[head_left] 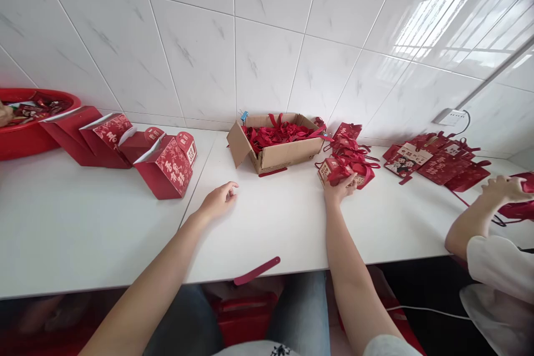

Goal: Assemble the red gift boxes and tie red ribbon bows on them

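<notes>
My left hand [219, 200] rests over the white table with fingers loosely curled; a small gap shows between thumb and forefinger, and nothing is visible in it. To the right, my right hand [341, 188] grips a small red gift box [330, 168] with gold print and a ribbon, at the front of a row of red boxes. Its fingertips are partly hidden by the box. Between my hands, farther back, an open cardboard box [287, 156] holds a heap of red ribbons [283, 132]. One dark red strip [257, 271] lies at the table's front edge.
Open red boxes [167, 169] stand in a row on the left, beside a red basin [25, 142] of small packets. On the right lie several flat red bags [442, 164]. A co-worker's hand [504, 189] is at the far right, below a power strip [453, 117].
</notes>
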### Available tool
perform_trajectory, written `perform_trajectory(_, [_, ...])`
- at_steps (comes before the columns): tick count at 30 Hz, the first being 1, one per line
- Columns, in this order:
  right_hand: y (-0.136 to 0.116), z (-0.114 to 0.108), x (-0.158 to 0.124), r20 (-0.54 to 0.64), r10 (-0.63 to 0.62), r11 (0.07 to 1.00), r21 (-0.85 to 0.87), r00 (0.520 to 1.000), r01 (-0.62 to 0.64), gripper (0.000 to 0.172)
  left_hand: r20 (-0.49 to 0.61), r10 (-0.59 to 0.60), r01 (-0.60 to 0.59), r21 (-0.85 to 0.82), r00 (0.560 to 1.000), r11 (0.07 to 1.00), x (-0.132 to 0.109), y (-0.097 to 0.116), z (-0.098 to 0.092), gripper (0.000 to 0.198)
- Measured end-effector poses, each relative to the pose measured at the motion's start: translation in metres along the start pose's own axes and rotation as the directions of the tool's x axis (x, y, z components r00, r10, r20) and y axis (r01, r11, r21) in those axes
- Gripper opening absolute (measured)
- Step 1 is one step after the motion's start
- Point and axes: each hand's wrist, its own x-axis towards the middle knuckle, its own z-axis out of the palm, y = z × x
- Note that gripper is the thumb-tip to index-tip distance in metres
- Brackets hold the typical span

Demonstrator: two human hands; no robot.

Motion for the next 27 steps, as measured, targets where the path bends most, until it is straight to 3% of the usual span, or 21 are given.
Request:
perform_trajectory(3, [0.008,0.003,0.002,-0.07,0.091,0.996,0.016,0.993,-0.09,0.093,-0.011,0.003,-0.003,0.0,1.0,1.0,0.0,-0.001,0.004,0.037])
perform_trajectory(6, [0.016,0.004,0.006,-0.034,0.132,0.989,0.072,0.991,-0.13,0.078,-0.023,0.002,-0.002,-0.006,1.0,1.0,0.0,-0.002,0.005,0.041])
perform_trajectory(13, [0.023,-0.001,0.008,0.096,0.042,0.995,0.087,0.994,-0.05,0.037,-0.079,0.033,-0.036,-0.038,0.996,0.999,-0.001,-0.003,0.007,0.043])
perform_trajectory(16, [0.022,-0.002,0.004,0.146,-0.018,0.997,0.071,0.989,0.007,0.029,-0.2,0.053,-0.062,-0.039,0.978,0.997,-0.001,0.001,0.007,0.039])
perform_trajectory(18, [0.021,-0.003,0.002,0.161,-0.038,0.997,0.065,0.986,0.028,0.031,-0.332,0.045,-0.054,-0.019,0.942,0.998,-0.002,0.004,0.003,0.04])
perform_trajectory(20, [0.021,-0.003,0.0,0.167,-0.042,0.998,0.06,0.985,0.032,0.032,-0.539,-0.004,0.012,0.011,0.842,1.0,-0.006,0.005,-0.005,0.047])
perform_trajectory(21, [0.021,-0.004,-0.001,0.17,-0.041,0.998,0.058,0.985,0.032,0.032,-0.656,-0.04,0.068,0.017,0.753,0.998,-0.008,0.004,-0.011,0.054])
perform_trajectory(24, [0.022,-0.004,-0.002,0.184,-0.043,0.998,0.052,0.982,0.034,0.032,-0.908,-0.153,0.253,-0.055,0.39,0.966,-0.019,-0.005,-0.03,0.088])
perform_trajectory(25, [0.022,-0.004,-0.002,0.188,-0.043,0.998,0.05,0.981,0.034,0.033,-0.931,-0.188,0.287,-0.096,0.314,0.953,-0.022,-0.01,-0.036,0.099])
perform_trajectory(26, [0.022,-0.005,-0.002,0.192,-0.041,0.998,0.048,0.98,0.033,0.034,-0.934,-0.225,0.304,-0.137,0.278,0.943,-0.025,-0.015,-0.041,0.107])
perform_trajectory(27, [0.022,-0.005,-0.002,0.196,-0.038,0.998,0.046,0.98,0.03,0.034,-0.922,-0.27,0.311,-0.18,0.276,0.933,-0.027,-0.021,-0.045,0.113])
